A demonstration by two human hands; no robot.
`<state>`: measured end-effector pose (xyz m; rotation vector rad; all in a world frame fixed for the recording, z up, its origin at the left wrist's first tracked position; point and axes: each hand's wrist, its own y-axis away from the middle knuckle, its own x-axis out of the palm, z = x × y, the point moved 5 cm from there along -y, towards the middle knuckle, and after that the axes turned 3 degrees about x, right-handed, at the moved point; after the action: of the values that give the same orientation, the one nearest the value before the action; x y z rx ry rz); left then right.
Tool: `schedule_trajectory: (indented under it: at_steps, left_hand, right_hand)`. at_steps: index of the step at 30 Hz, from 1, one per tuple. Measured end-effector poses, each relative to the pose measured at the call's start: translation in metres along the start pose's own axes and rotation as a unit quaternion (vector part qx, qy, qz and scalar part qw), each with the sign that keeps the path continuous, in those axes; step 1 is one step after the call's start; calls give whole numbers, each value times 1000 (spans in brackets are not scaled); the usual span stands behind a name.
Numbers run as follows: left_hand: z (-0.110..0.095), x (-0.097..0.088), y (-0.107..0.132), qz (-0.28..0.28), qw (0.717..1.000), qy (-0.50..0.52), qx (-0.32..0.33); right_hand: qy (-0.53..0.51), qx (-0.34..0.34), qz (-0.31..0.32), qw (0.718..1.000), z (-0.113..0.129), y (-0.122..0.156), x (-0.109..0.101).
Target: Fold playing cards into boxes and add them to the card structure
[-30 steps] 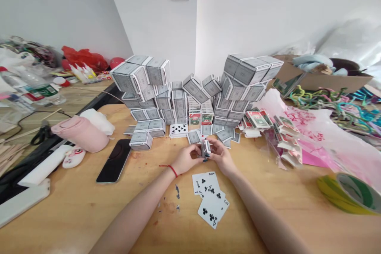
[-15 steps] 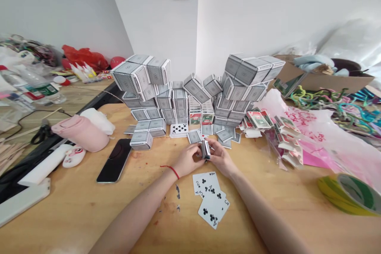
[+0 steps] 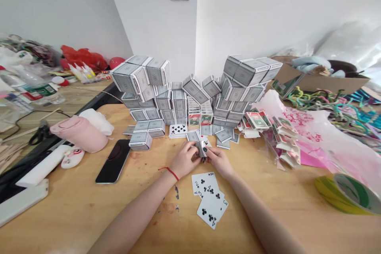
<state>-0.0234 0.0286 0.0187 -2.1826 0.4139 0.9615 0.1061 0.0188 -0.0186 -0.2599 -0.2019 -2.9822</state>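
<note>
Both hands pinch a small folded playing card piece (image 3: 201, 149), its grey patterned back and a white face edge with a club mark showing. My left hand (image 3: 186, 158), with a red string at the wrist, grips its left side. On its right side are the fingers of my right hand (image 3: 218, 160); how far the piece is folded is partly hidden. Nearer me lie loose club cards (image 3: 212, 206), face up and overlapping. Just beyond the hands lie several grey-backed cards (image 3: 224, 137) and a face-up card stack (image 3: 177, 129).
Behind stand stacked card-covered blocks, a left tower (image 3: 143, 75) and a right tower (image 3: 248, 72). A phone (image 3: 113, 162), pink pouch (image 3: 80, 133) and white mouse (image 3: 73, 156) lie left. Card boxes (image 3: 257, 120), pink plastic (image 3: 312, 127) and yellow-green tape (image 3: 330, 194) lie right.
The piece between my hands has turned, so more of its grey back and a club-marked face now show. My right fingers have shifted down along it. The view moved slightly.
</note>
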Motion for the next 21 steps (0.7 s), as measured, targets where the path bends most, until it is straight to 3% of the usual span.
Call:
schedule_trajectory:
  at_steps: [10, 21]
  left_hand:
    - [-1, -1, 0, -3, 1000, -12, 2]
    - [-5, -5, -1, -20, 1000, 20, -14]
  right_hand:
    - [86, -30, -8, 996, 5, 1, -5]
    - [127, -29, -79, 988, 4, 4, -8]
